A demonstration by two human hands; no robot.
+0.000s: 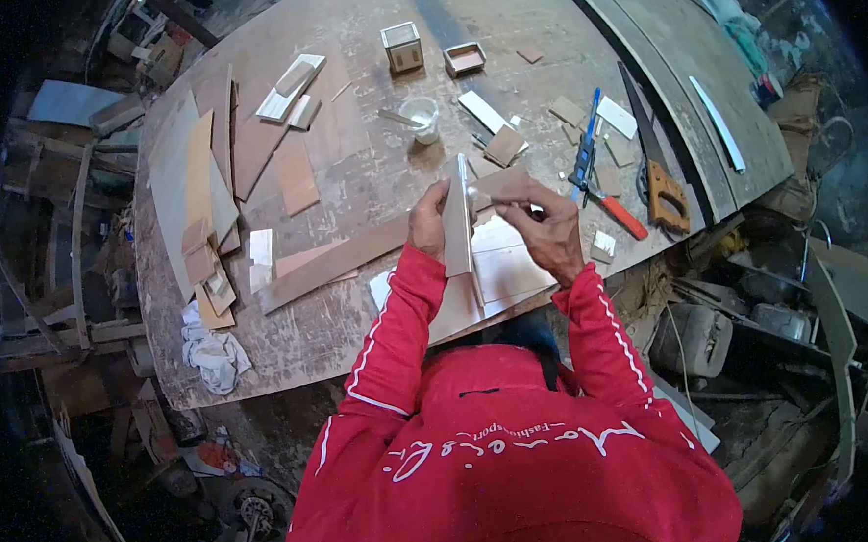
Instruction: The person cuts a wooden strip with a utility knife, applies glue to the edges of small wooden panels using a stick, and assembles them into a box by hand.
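My left hand (429, 220) is closed on a thin wooden board (457, 229), which stands up on edge with its narrow side towards me. From the right, my right hand (550, 233) pinches a small flat brown strip (501, 182), its far end right at the board's face. Something whitish shows at that end of the strip. Beneath both hands lie white sheets (512, 270) with lines on them. A clear plastic cup (420, 118) with a stick in it stands beyond my hands. Left of my left hand, a long wooden strip (340, 261) lies on the table.
A handsaw (664, 195) and a red-and-blue clamp-like tool (596, 179) lie to the right. Two small wooden boxes (402, 49) stand at the back. Boards (201, 180) and a white cloth (216, 356) lie along the left of the worn wooden table (371, 186).
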